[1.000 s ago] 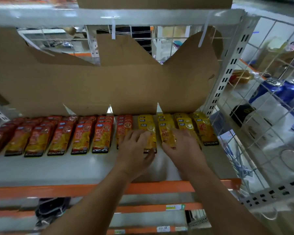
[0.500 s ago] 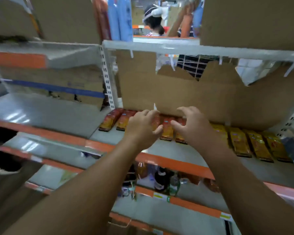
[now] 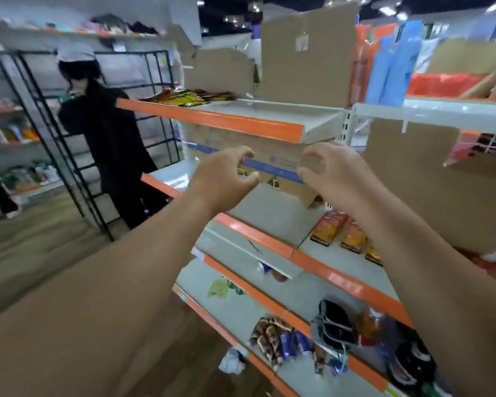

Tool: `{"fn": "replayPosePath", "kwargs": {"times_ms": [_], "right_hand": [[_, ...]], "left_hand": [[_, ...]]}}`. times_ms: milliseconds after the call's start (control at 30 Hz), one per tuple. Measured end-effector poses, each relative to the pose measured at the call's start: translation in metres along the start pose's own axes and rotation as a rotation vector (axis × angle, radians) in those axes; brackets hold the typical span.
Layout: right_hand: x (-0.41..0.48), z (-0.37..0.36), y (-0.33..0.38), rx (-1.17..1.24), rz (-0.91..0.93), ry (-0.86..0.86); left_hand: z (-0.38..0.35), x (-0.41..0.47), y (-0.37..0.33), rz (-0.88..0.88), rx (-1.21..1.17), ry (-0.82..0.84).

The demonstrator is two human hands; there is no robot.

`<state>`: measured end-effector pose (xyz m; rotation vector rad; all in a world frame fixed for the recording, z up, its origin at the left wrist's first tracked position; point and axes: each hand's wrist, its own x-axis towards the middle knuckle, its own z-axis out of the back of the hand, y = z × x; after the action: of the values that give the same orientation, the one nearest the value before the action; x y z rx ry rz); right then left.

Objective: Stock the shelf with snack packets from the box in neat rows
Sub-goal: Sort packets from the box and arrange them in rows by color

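Observation:
A brown cardboard box (image 3: 272,159) with a blue stripe sits on the middle shelf (image 3: 267,216) under an orange-edged shelf. My left hand (image 3: 224,179) and my right hand (image 3: 330,173) hover in front of the box, fingers curled and apart, holding nothing. Red-orange snack packets (image 3: 338,230) lie in a row on the same shelf level to the right, partly hidden by my right forearm.
A person in black (image 3: 109,144) stands at the left by a black wire rack (image 3: 55,138). Cardboard sheets (image 3: 307,53) line the shelf backs. Lower shelves hold snack packs (image 3: 272,339), cans and dark items. Packets (image 3: 184,97) lie on the upper shelf.
The view has swung left from the packet rows to the neighbouring bay. Both hands left the packets and rose, empty, toward the blue-striped box.

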<state>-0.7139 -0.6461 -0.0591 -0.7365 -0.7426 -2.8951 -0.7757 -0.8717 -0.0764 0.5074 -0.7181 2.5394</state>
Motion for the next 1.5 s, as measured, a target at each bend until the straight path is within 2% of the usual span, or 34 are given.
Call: {"fn": "replayPosePath", "kwargs": {"times_ms": [267, 467, 700, 1033, 1133, 1233, 1400, 1500], "right_hand": [[0.139, -0.006, 0.060, -0.015, 0.142, -0.046], [0.269, -0.023, 0.082, -0.161, 0.228, 0.196], [0.382, -0.067, 0.092, -0.302, 0.181, 0.399], [0.493, -0.133, 0.092, -0.439, 0.044, 0.474], [0.530, -0.162, 0.091, -0.417, -0.074, 0.467], [0.565, -0.191, 0.091, -0.505, -0.129, 0.505], [0.611, -0.228, 0.084, -0.626, -0.212, 0.533], [0.621, -0.248, 0.079, -0.616, -0.241, 0.513]], "left_hand": [[0.070, 0.091, 0.067, 0.107, 0.115, -0.018], [0.078, 0.181, 0.111, 0.121, 0.136, -0.018], [0.080, 0.268, 0.174, 0.182, 0.178, 0.024], [0.060, 0.396, 0.268, 0.086, 0.067, -0.002], [0.041, 0.447, 0.296, 0.017, 0.020, 0.056], [0.021, 0.494, 0.319, -0.055, 0.029, 0.125], [-0.002, 0.555, 0.338, -0.146, 0.187, 0.387], [-0.014, 0.565, 0.347, -0.192, 0.247, 0.415]]}}
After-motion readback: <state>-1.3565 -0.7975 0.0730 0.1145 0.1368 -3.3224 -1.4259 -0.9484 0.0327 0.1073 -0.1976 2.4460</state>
